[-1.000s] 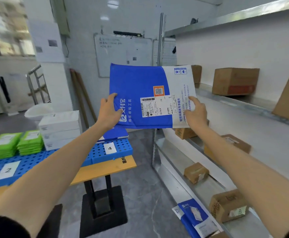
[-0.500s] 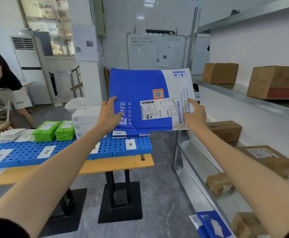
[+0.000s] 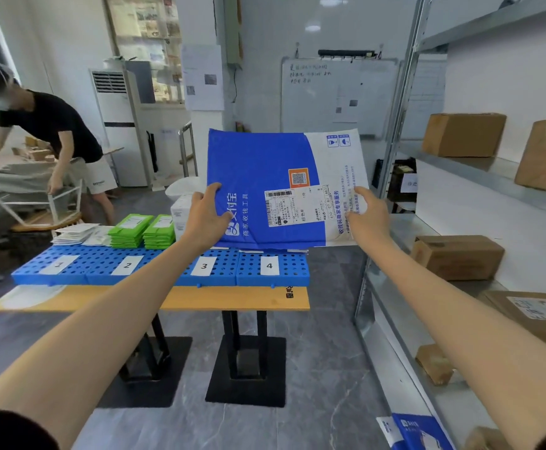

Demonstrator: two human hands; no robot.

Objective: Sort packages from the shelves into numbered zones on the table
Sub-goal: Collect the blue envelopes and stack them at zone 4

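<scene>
The left hand [image 3: 205, 219] grips the lower left part of a blue-and-white mailer [image 3: 265, 177] and the right hand [image 3: 367, 216] grips its white right edge, so both hold it upright in the air with the printed label facing the camera. The mailer hangs in front of the desk [image 3: 200, 298], just above the blue perforated mats [image 3: 226, 274] near label 3 [image 3: 204, 265] and label 4 [image 3: 269, 265]. Green packets [image 3: 141, 230] lie stacked behind label 2 [image 3: 127, 265] — and at the right, metal shelves [image 3: 492, 177] carry cardboard boxes [image 3: 463, 134].
</scene>
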